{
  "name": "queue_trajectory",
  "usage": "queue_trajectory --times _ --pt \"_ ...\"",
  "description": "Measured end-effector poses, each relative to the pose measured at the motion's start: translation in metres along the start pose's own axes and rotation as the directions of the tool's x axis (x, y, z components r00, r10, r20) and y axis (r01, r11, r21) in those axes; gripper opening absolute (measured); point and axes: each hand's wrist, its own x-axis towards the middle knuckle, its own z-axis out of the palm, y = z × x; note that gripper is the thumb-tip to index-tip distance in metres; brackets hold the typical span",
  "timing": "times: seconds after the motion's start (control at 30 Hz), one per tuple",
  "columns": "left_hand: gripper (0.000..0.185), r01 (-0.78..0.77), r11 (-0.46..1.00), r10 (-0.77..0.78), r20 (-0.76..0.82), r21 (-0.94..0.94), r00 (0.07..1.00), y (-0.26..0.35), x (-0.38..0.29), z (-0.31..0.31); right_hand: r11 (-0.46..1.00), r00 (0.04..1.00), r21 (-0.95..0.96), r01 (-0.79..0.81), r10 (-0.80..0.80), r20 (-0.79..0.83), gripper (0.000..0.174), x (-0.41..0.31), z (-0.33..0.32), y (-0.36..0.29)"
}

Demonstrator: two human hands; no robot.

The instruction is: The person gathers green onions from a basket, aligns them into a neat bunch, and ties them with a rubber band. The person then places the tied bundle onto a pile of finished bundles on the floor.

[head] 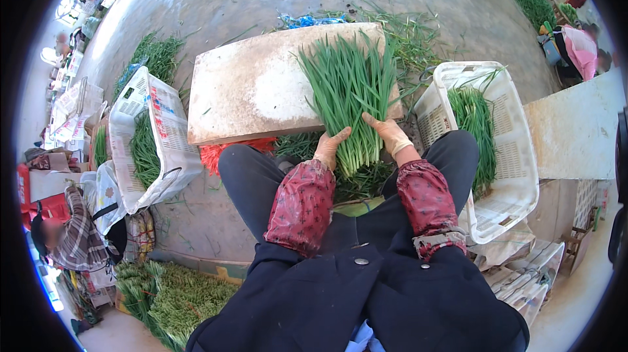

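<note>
A thick, loose bunch of garlic chives (346, 92) lies fanned out on the right end of a worn white board (250, 89), its pale stem ends hanging over the near edge towards my lap. My left hand (332, 148), in a thin glove, grips the bunch low on its left side. On the right side, my right hand (388, 135), gloved as well, holds the stems with the thumb lying across the front. Red patterned sleeve covers reach up both forearms. The palms and most of the fingers are hidden behind the stems.
White plastic crates with greens stand on the left (169, 141) and right (515, 155). Red strings (235, 148) hang below the board's near edge. Loose leaves (412, 38) litter the floor behind it. Stacked bundles (186, 298) lie at lower left. Other people are at both sides.
</note>
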Motion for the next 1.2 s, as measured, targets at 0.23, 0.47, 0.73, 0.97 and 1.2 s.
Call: queue_trajectory --times 0.23,0.47,0.73,0.97,1.2 --pt "0.074 0.176 0.980 -0.157 0.179 -0.092 0.971 -0.007 -0.016 -0.006 0.964 0.921 0.167 -0.208 0.135 0.366 0.075 -0.005 0.001 0.031" --pt "0.074 0.031 0.999 -0.033 0.153 0.017 0.988 -0.015 -0.023 0.000 0.878 0.954 0.478 0.003 -0.146 0.261 0.054 0.002 0.012 0.048" --pt "0.069 -0.130 0.974 0.122 0.050 0.187 0.991 0.009 -0.032 0.032 0.893 0.928 0.406 0.192 -0.301 0.222 0.053 -0.029 0.014 0.014" --pt "0.063 -0.479 0.844 0.427 0.235 0.243 0.873 0.100 -0.046 0.081 0.586 0.604 0.345 0.734 -0.794 0.065 0.067 -0.055 -0.003 -0.084" --pt "0.071 -0.749 0.605 0.604 0.457 0.270 0.652 0.185 -0.025 0.117 0.554 0.520 0.404 0.728 -0.830 0.202 0.068 -0.061 -0.027 -0.170"
